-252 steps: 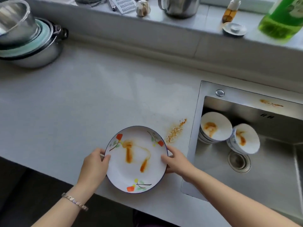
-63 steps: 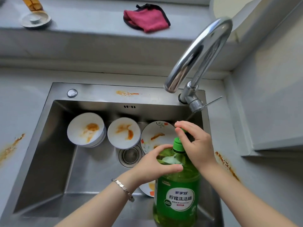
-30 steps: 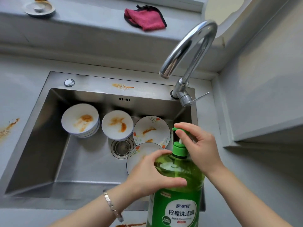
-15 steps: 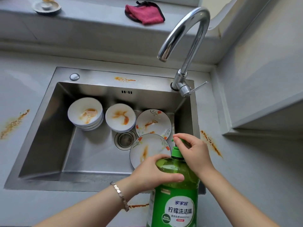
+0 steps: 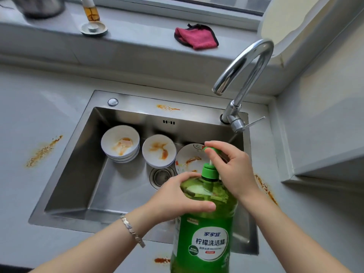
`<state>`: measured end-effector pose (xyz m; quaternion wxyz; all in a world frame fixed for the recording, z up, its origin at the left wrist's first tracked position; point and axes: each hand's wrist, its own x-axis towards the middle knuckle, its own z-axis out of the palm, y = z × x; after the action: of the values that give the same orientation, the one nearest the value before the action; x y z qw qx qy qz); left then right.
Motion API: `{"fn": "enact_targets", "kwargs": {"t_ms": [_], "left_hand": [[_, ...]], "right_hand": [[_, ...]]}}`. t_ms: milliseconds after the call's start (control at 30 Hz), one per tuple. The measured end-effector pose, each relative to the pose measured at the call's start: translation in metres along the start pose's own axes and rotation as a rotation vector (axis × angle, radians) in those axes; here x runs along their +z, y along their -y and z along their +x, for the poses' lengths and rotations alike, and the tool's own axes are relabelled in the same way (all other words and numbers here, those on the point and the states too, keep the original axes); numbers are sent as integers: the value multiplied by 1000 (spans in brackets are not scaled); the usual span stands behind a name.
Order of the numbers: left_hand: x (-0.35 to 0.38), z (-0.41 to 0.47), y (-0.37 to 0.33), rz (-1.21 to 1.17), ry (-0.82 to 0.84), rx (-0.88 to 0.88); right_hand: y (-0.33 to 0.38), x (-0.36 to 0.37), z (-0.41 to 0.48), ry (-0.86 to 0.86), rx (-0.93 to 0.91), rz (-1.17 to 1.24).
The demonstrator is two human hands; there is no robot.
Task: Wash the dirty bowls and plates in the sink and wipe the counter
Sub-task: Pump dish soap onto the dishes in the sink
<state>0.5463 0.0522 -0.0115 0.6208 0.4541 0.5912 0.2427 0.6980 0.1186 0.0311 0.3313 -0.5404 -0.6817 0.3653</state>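
Steadying the detergent bottle (image 5: 204,233) with my left hand (image 5: 177,196) wrapped round its shoulder, I curl my right hand (image 5: 230,166) over the pump (image 5: 211,149), ready to soap the dirty bowls (image 5: 120,142) and plate (image 5: 189,156) in the sink (image 5: 78,174) below.

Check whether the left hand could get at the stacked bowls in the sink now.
Probably, once freed: the left hand grips the detergent bottle, but nothing stands between it and the stacked bowls.

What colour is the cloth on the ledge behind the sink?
The cloth is pinkish red with a dark edge trim, shown clearly in the head view.
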Motion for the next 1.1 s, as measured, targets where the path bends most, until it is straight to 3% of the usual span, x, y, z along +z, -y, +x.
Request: {"fn": "enact_targets", "kwargs": {"t_ms": [233,467,767,1100], "left_hand": [[-90,3,5,210,-101,42],[-148,23,37,121,36,-11],[-156,51,65,58,82,-57],[-154,70,74,31,126,-112]], "right_hand": [[31,67,36,-21,-91,65],[32,134,53,-111,-59,-18],[8,171,70,-187,10,-106],[-18,177,76,-111,69,-143]]}}
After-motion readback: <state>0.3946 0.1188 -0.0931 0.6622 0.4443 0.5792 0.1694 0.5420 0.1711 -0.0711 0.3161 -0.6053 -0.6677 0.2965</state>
